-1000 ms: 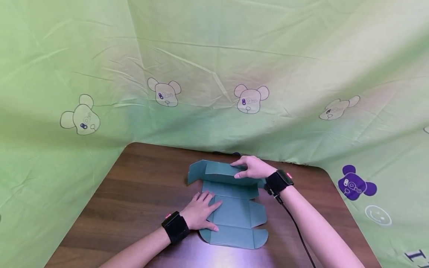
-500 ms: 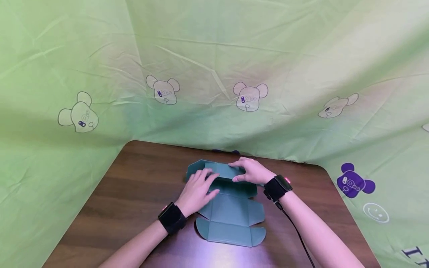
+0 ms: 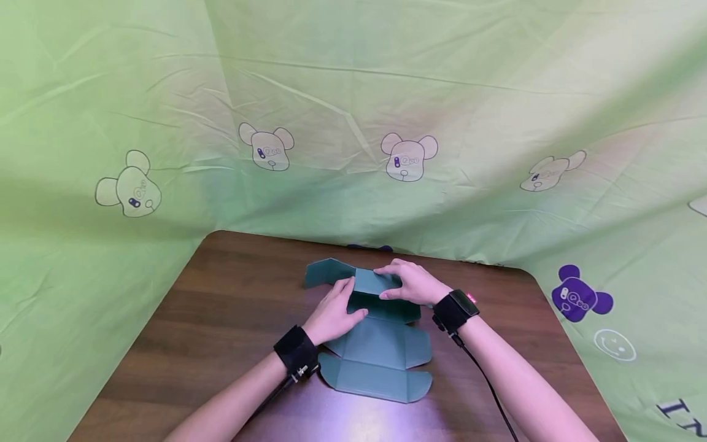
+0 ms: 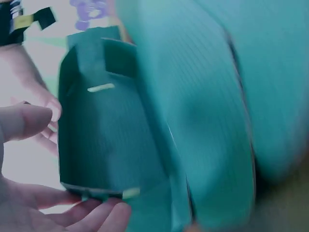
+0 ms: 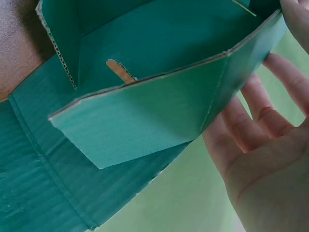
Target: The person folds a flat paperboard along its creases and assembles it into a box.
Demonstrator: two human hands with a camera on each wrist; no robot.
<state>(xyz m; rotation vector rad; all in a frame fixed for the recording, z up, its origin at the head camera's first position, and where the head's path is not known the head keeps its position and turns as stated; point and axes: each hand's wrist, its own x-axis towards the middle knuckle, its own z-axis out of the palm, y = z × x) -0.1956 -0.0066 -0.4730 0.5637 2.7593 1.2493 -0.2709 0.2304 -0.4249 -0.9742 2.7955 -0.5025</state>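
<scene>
A teal corrugated cardboard box (image 3: 372,341), partly folded, lies with its near panels and side flaps flat and its far part standing up. My right hand (image 3: 417,283) grips the raised far panel, thumb on the near edge and fingers over the far side. In the right wrist view its fingers (image 5: 260,113) lie against the outside of a wall. My left hand (image 3: 331,314) touches the left end of the raised part, its thumb held apart. Left of it an end flap (image 3: 320,273) sticks outward. Seen from the left wrist, fingertips (image 4: 116,217) press the end wall.
The box lies on a brown wooden table (image 3: 221,319) with rounded far corners. A green curtain (image 3: 331,202) printed with bear heads hangs behind and on both sides. A black cable (image 3: 486,374) trails from the right wristband (image 3: 455,311) along the forearm.
My left hand has lifted off the flat middle panel and moved forward to the left end of the raised part. The right hand has kept its hold with little movement.
</scene>
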